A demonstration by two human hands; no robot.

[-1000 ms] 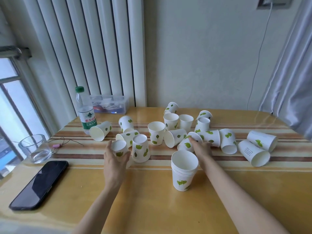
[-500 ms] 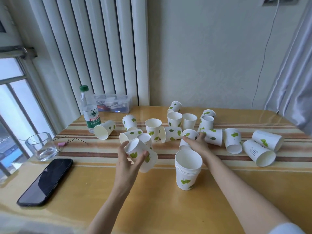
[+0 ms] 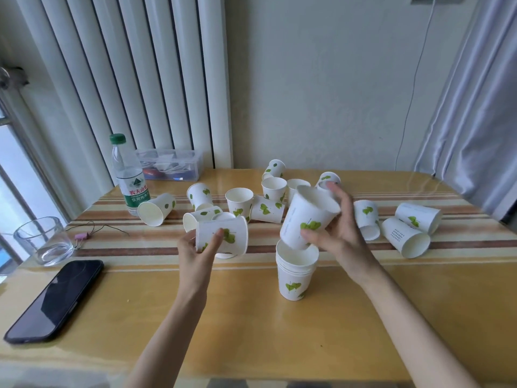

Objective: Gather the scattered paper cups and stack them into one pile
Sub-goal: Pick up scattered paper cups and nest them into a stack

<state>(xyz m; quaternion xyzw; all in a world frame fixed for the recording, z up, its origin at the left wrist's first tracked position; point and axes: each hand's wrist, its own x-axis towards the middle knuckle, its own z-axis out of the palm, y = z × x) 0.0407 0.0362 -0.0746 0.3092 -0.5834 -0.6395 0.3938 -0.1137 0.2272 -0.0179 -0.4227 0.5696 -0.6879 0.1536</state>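
Note:
A short pile of nested white paper cups with green leaf prints [image 3: 296,273] stands upright at the table's middle. My right hand [image 3: 337,233] holds one cup [image 3: 307,217] tilted, its base touching the pile's open rim. My left hand [image 3: 195,250] grips another cup [image 3: 223,237] lying sideways, just above the table left of the pile. Several loose cups lie or stand behind, among them an upright one [image 3: 239,200], one on its side at far left [image 3: 156,209] and two on their sides at right [image 3: 405,238].
A black phone [image 3: 54,299] lies at front left, near a glass tumbler [image 3: 43,240] and a thin wire with a pink clip [image 3: 84,236]. A water bottle [image 3: 129,175] and a clear plastic box [image 3: 170,165] stand at back left. The wooden table [image 3: 251,331] has striped bands.
My right hand has lifted a cup from the scatter and brought it onto the pile's rim. My left hand has picked a cup up and turned it sideways, moving it toward me.

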